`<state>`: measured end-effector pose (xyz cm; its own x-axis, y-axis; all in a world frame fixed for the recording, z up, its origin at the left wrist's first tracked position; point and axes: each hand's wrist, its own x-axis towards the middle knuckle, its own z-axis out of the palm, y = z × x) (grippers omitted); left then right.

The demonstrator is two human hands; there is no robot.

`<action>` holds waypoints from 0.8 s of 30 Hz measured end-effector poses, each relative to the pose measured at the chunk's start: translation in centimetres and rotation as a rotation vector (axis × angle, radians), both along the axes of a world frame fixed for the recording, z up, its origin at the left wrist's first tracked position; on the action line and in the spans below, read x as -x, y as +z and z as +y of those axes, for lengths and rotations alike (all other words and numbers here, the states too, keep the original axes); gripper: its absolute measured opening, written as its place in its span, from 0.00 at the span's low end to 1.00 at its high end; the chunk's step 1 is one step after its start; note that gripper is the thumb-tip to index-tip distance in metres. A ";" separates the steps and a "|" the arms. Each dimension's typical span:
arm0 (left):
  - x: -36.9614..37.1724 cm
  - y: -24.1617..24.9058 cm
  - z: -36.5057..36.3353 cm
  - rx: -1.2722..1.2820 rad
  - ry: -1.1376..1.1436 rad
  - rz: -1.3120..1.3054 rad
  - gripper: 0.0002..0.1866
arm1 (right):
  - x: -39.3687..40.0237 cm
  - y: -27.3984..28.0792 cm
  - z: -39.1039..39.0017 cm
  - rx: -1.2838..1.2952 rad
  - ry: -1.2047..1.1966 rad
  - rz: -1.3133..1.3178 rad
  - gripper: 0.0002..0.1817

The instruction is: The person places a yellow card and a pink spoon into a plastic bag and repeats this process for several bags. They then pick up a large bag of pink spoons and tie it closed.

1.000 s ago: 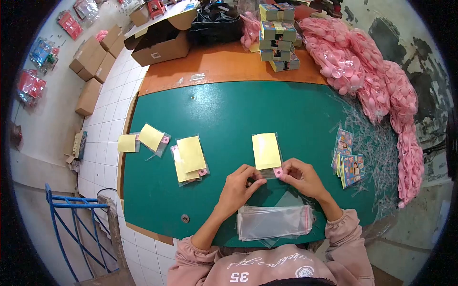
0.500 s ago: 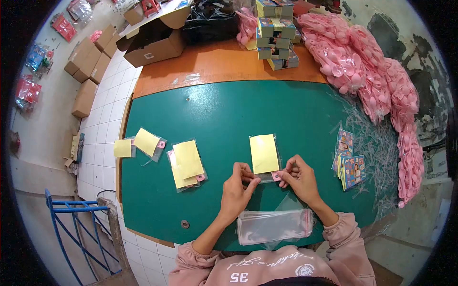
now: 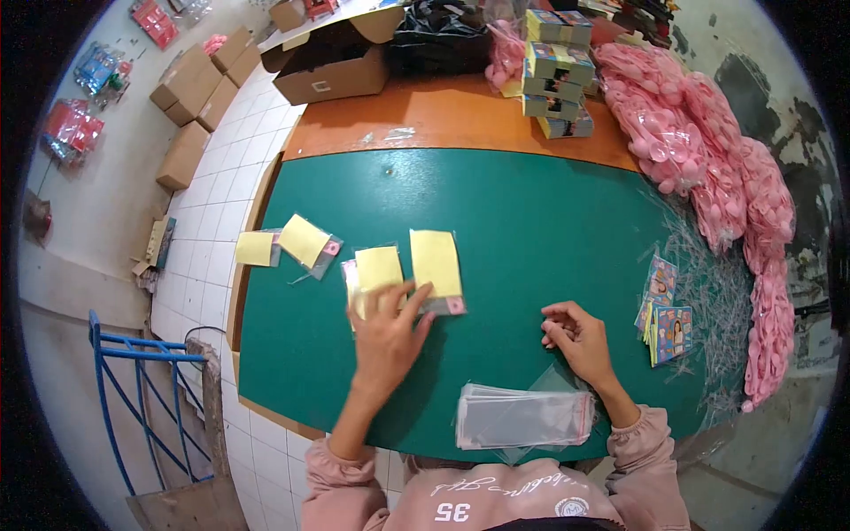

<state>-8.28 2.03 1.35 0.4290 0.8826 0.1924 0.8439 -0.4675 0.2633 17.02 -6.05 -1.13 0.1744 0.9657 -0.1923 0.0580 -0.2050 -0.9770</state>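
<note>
My left hand [image 3: 387, 332] lies with fingers spread over the yellow cards [image 3: 379, 264] in clear bags at the table's middle left. Its fingertips also touch the lower edge of a single bagged yellow card [image 3: 435, 257], where a pink piece [image 3: 456, 305] shows in the bag's corner. Over the bare green table, my right hand [image 3: 580, 341] has its fingers curled in, with nothing visible in them. Just below it lies a pile of flat clear plastic bags [image 3: 522, 418]. Farther left rest two more bagged yellow cards, one tilted [image 3: 304, 239] and one at the table edge [image 3: 255, 249].
Printed picture cards [image 3: 670, 334] lie on the right beside scattered clear plastic pieces [image 3: 708, 292]. Bags of pink spoons [image 3: 768, 292] line the right edge. Stacked card bundles [image 3: 558, 66] and an open cardboard box [image 3: 332, 75] stand at the back.
The single bagged card has moved left, next to the pile of bagged cards, and my left hand has gone with it. My right hand has let go and curled. The view has shifted slightly.
</note>
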 end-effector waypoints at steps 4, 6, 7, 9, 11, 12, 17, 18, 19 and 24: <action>5.2 -1.3 2.5 0.029 0.001 0.150 0.24 | -0.2 0.3 0.4 0.007 0.045 -0.102 0.08; 7.9 -2.4 4.7 0.065 0.096 0.131 0.25 | -0.3 0.2 0.4 0.023 0.047 -0.114 0.08; 9.0 -2.4 5.8 0.055 0.148 0.120 0.24 | -0.4 0.2 0.4 0.018 0.057 -0.109 0.08; 11.8 -3.0 8.5 0.029 0.212 0.059 0.23 | -0.4 0.2 0.4 0.009 0.067 -0.109 0.08; 14.5 -3.9 11.1 -0.018 0.277 0.034 0.22 | -0.4 0.2 0.4 0.011 0.068 -0.116 0.07; 15.5 -4.1 12.1 -0.039 0.301 0.025 0.22 | -0.4 0.2 0.4 0.007 0.065 -0.121 0.07; 21.0 -5.5 17.9 -0.138 0.245 -0.073 0.19 | -0.4 0.0 0.4 -0.013 0.074 -0.154 0.07; 22.2 -6.0 19.2 -0.073 0.271 -0.094 0.21 | -0.4 -0.1 0.4 -0.017 0.069 -0.155 0.07; 23.1 -6.3 20.2 -0.101 0.313 -0.067 0.23 | -0.4 -0.1 0.4 -0.025 0.079 -0.154 0.07; 20.8 -4.7 20.6 -0.176 0.677 -0.083 0.27 | -0.6 -0.1 0.3 -0.031 0.072 -0.116 0.07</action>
